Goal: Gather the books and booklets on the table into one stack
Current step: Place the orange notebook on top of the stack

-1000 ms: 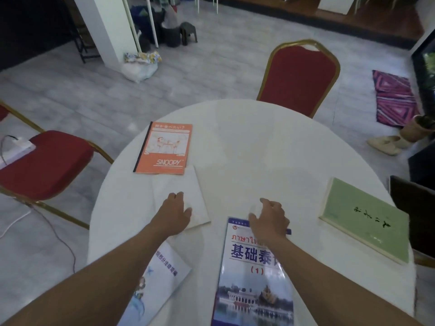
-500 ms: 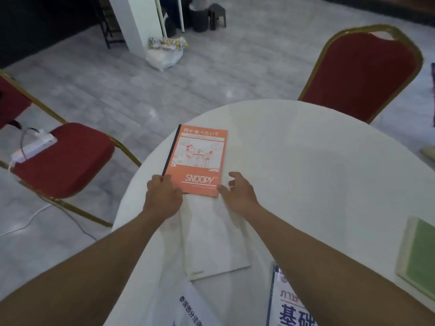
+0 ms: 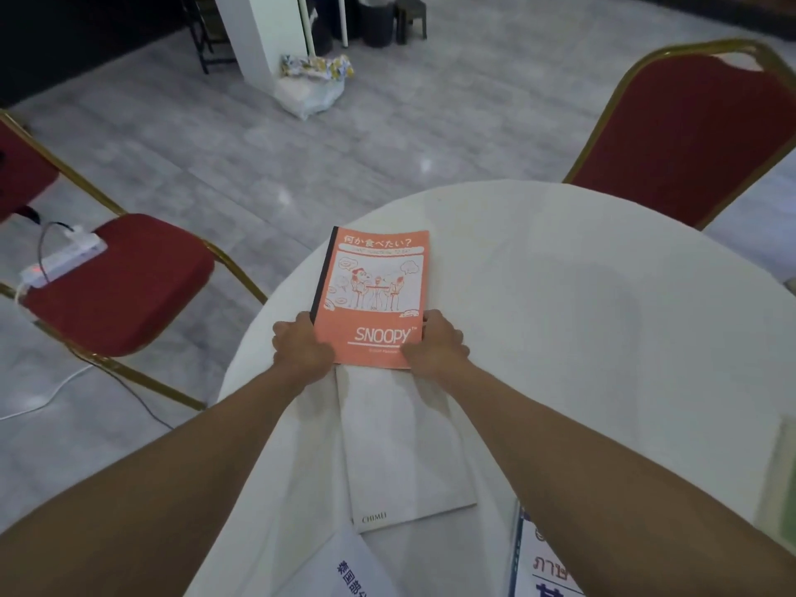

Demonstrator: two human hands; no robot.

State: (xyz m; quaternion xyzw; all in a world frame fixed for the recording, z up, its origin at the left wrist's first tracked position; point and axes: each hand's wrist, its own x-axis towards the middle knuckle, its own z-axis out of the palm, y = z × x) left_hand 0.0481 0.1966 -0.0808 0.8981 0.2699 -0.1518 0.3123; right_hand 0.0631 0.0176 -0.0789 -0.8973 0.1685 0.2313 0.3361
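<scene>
An orange Snoopy notebook point(image 3: 374, 290) lies flat near the far left edge of the round white table point(image 3: 581, 321). My left hand point(image 3: 301, 344) grips its near left corner and my right hand point(image 3: 437, 344) grips its near right corner. Just below it, between my forearms, lies a white booklet point(image 3: 405, 458) marked CHIMEI. A white-blue booklet point(image 3: 344, 570) pokes in at the bottom edge. A blue-covered textbook point(image 3: 542, 570) shows at the bottom right, partly under my right forearm. A green book point(image 3: 779, 489) is cut off at the right edge.
A red chair with gold frame point(image 3: 689, 131) stands behind the table at the far right. Another red chair point(image 3: 116, 282) stands left of the table with a white power strip point(image 3: 60, 260) on its seat. A plastic bag point(image 3: 310, 88) lies on the floor beyond.
The view turned left and forward toward the orange notebook. Both hands left the white booklet and the blue textbook, reached forward and closed on the notebook's near corners.
</scene>
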